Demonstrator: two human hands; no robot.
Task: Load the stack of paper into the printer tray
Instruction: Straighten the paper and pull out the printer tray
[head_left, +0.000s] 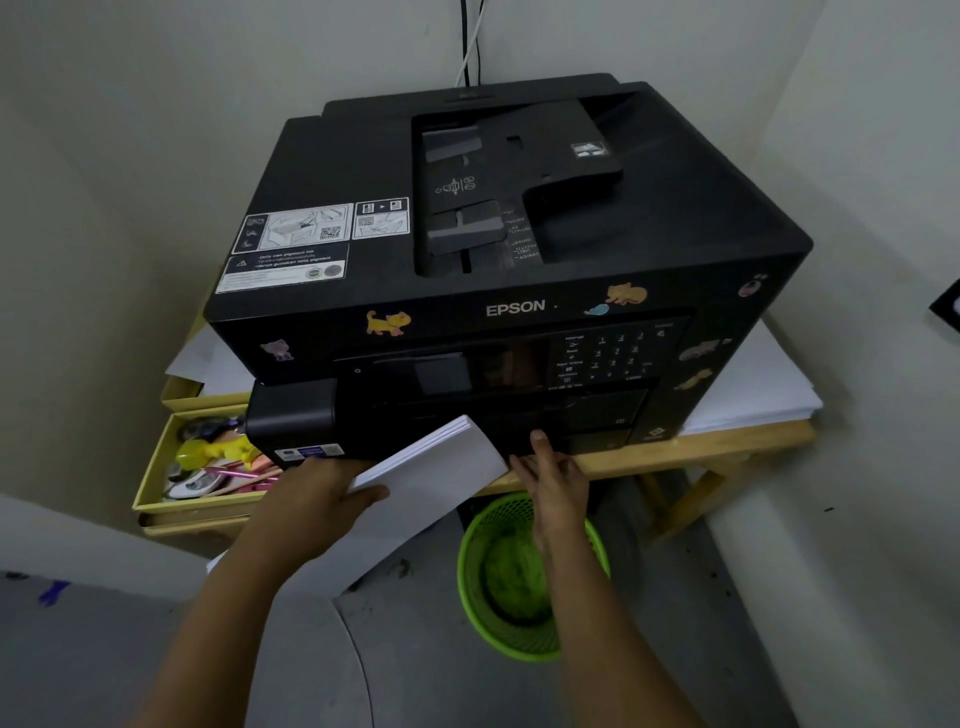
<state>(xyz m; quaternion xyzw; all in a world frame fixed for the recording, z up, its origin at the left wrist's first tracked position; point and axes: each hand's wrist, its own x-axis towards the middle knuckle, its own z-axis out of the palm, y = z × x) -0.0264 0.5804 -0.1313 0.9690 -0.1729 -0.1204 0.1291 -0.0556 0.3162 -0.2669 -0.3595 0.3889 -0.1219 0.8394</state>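
Note:
A black Epson printer (498, 218) with animal stickers sits on a low wooden table (675, 457). My left hand (322, 493) grips a white stack of paper (431, 478) from its left edge, holding it tilted in front of the printer's lower front. My right hand (550, 473) reaches under the printer's front, fingers against the closed tray front (571, 441) and touching the stack's right edge. I cannot tell whether the right hand grips anything.
A green mesh waste basket (514, 587) stands on the floor below my right hand. An open wooden drawer (156, 467) of pens and small items is to the left. More white sheets (753, 395) lie under the printer at right. Walls enclose the corner.

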